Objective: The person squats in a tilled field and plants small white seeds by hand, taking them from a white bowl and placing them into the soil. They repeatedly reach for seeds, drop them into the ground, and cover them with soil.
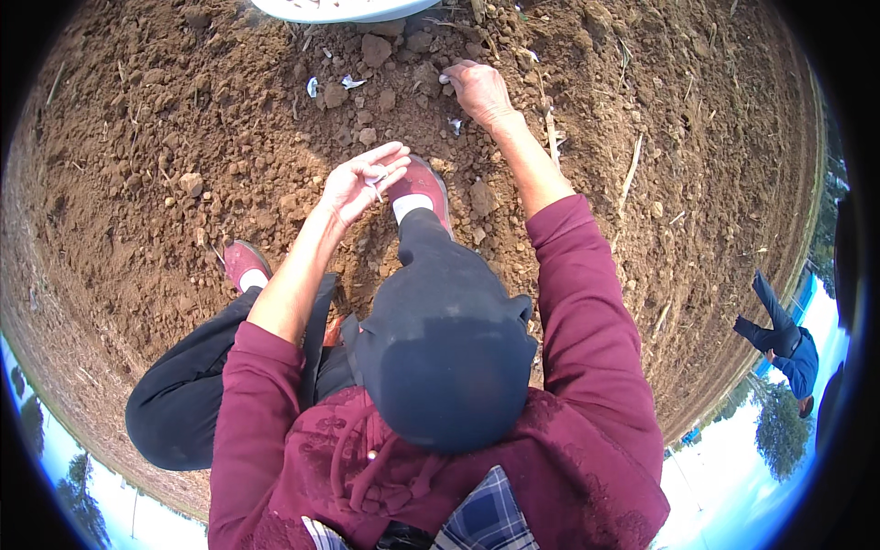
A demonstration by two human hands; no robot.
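Note:
My right hand (481,93) reaches out low over the loose brown soil (261,172). Its fingertips pinch a small whitish bulb (444,79), which looks like a garlic clove, at the ground. Nearer to me, my left hand (361,180) is turned palm up beside my shoe. Whitish pieces (375,179), perhaps cloves or papery skin, lie in its palm under partly curled fingers. Papery white scraps (353,82) are scattered on the soil between the hands and a white basin (344,15). Pale pieces show inside the basin, which is cut off by the top edge.
My red shoe (419,182) is planted between my arms, and the other shoe (246,265) rests to the left. Dry stalks (631,172) and clods (376,50) lie about the field. Far right, another person (784,344) stands at the field's edge.

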